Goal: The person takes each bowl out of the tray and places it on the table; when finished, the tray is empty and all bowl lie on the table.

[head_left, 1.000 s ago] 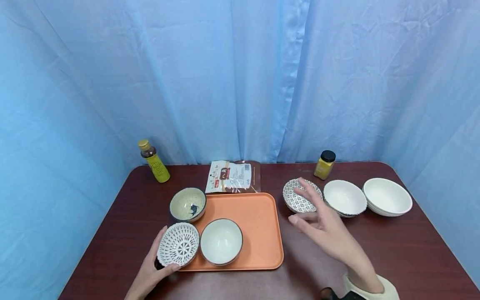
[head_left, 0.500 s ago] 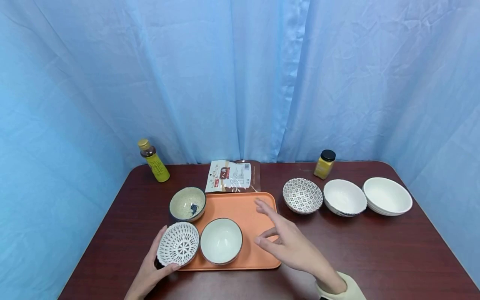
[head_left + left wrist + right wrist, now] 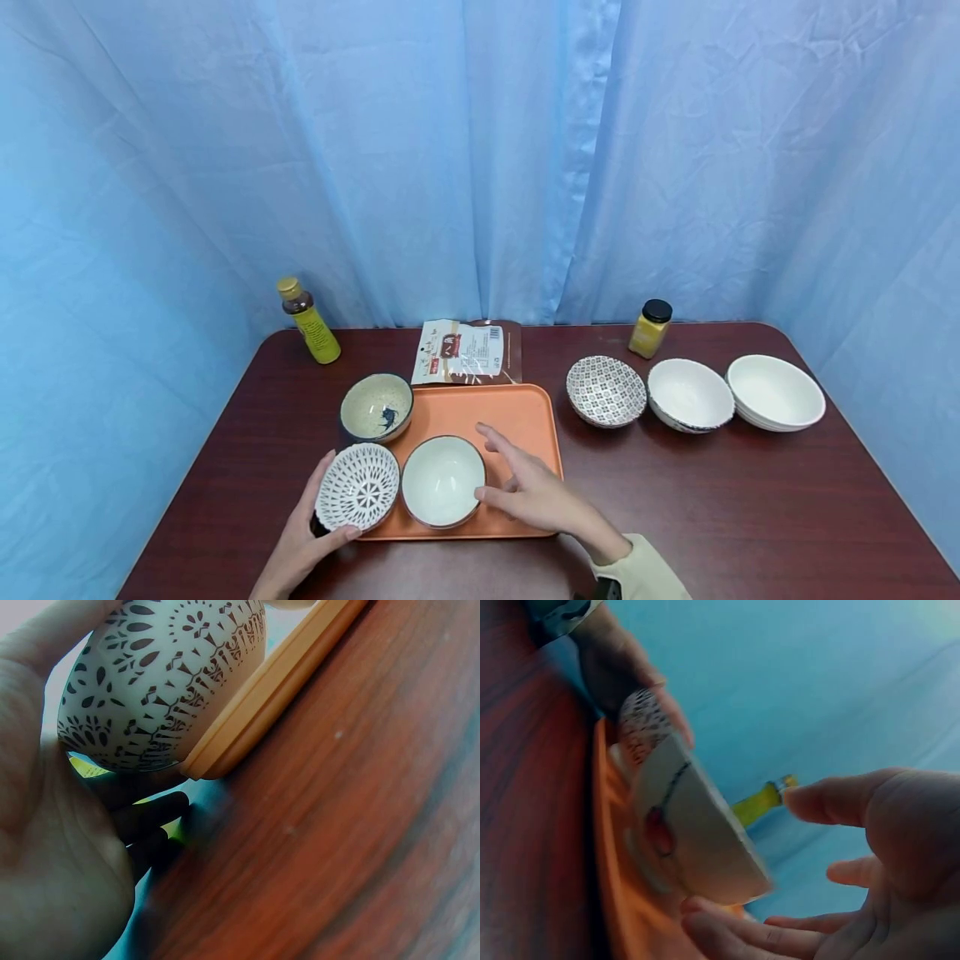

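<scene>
My left hand holds a small bowl with a black-and-white leaf pattern at the tray's left front, thumb near its front rim and fingers along its far-left side. In the left wrist view this patterned bowl sits against the edge of the orange tray. Beside it on the tray stands a plain white bowl with a dark rim. My right hand reaches over the tray at that bowl's right, fingers spread and thumb by the rim. From the right wrist, the white bowl shows a red motif outside; contact is unclear.
Behind the patterned bowl stands a speckled bowl, overlapping the corner of the orange tray. A pouch lies behind the tray. A green-labelled bottle stands back left. At right are a dotted bowl, two white bowls and a yellow jar.
My right hand has moved left from near the dotted bowl, across the tray, to the right side of the white bowl. My left hand and the patterned bowl have stayed in place.
</scene>
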